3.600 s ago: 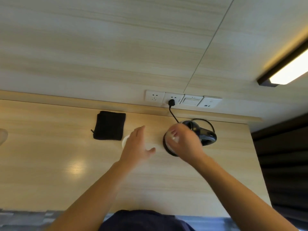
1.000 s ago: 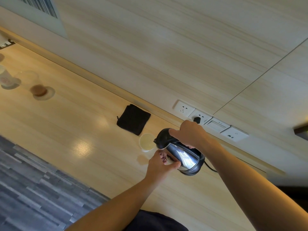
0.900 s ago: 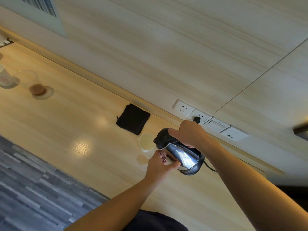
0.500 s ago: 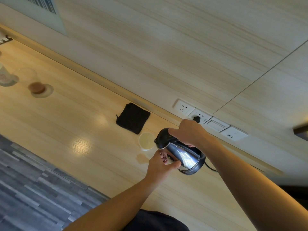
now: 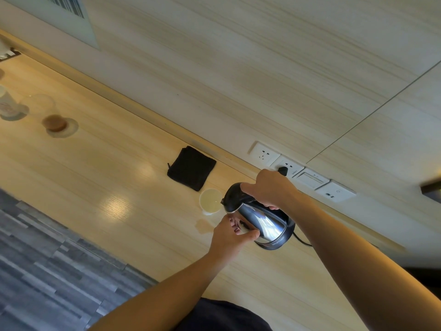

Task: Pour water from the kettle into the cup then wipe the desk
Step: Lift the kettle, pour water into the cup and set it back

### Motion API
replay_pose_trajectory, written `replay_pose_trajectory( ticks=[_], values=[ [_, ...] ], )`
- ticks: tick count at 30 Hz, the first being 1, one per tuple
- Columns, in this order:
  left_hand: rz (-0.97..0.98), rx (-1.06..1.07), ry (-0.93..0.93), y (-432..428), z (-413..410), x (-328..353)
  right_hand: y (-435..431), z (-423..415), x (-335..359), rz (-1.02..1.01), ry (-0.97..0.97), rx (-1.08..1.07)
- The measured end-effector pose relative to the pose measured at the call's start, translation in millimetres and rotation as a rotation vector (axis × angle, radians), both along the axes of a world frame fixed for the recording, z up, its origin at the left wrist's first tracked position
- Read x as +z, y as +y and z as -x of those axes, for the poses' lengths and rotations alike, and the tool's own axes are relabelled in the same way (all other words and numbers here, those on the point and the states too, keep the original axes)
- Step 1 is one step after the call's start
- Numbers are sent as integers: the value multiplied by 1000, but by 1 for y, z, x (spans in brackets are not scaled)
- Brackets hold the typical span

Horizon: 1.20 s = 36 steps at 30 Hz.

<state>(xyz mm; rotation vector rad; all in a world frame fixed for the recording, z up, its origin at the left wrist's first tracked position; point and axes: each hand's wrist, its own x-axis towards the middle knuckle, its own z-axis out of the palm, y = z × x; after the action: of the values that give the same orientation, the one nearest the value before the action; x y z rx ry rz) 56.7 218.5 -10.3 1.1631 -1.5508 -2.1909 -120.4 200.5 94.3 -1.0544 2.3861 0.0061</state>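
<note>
A steel kettle (image 5: 265, 222) with a black lid hangs tilted over the desk, its spout at the rim of a white paper cup (image 5: 210, 201). My right hand (image 5: 269, 187) grips the kettle's handle from above. My left hand (image 5: 230, 236) rests its fingers against the kettle's steel side, just below the spout. The cup stands upright on the wooden desk (image 5: 107, 182) and holds pale liquid. A folded black cloth (image 5: 191, 172) lies flat just left of the cup, near the wall.
A wet patch (image 5: 202, 226) shows on the desk below the cup. A glass with brown liquid (image 5: 53, 120) and a plastic cup (image 5: 7, 107) stand at far left. Wall sockets (image 5: 293, 169) hold the kettle's black plug and cord. Grey floor lies at the lower left.
Since 3.6 s ago the kettle came off its base and tilted toward the cup. Over the last second both hands and the kettle have barely moved.
</note>
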Motion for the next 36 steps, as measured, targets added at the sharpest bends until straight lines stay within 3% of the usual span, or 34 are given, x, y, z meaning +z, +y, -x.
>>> replay_pose_trajectory(
  ticks=[36],
  values=[
    [-77,-5,41,-3,-4,5,-14,-15,14,-61,23,32]
  ],
)
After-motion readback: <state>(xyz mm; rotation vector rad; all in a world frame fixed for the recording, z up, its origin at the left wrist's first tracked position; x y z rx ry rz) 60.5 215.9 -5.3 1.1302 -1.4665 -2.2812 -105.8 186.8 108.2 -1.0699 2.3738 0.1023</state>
